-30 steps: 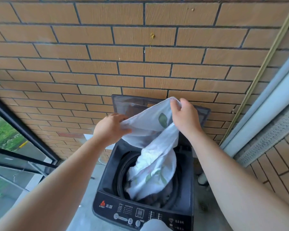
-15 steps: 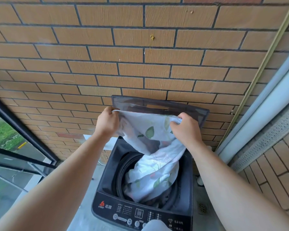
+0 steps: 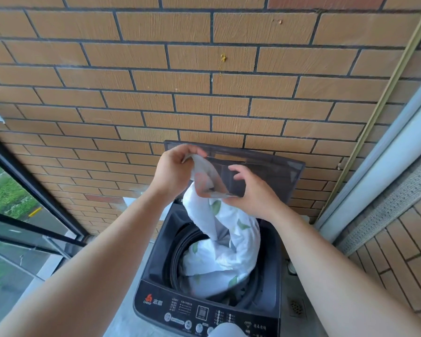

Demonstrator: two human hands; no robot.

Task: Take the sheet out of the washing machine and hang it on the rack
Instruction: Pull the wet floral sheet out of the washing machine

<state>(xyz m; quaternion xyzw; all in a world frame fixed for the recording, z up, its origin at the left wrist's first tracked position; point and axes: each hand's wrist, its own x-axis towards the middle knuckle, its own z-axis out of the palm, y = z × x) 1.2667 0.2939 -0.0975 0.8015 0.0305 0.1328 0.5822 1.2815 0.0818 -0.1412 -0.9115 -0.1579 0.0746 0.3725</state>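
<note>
Just above the open washing machine (image 3: 161,263), the left hand (image 3: 173,172) pinches a corner of the white leaf-print sheet (image 3: 229,239) between curled fingers and thumb. Below that grip the cloth hangs down into the drum. Beside it, the right hand (image 3: 255,193) meets the sheet's edge with fingers loosely spread; whether it grips I cannot tell

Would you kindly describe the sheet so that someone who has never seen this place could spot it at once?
Below the brick wall stands a dark top-loading washing machine with its lid raised. The sheet rises out of its drum, its top edge pinched by the left hand. Against the dark machine it is white with green leaves.
</note>
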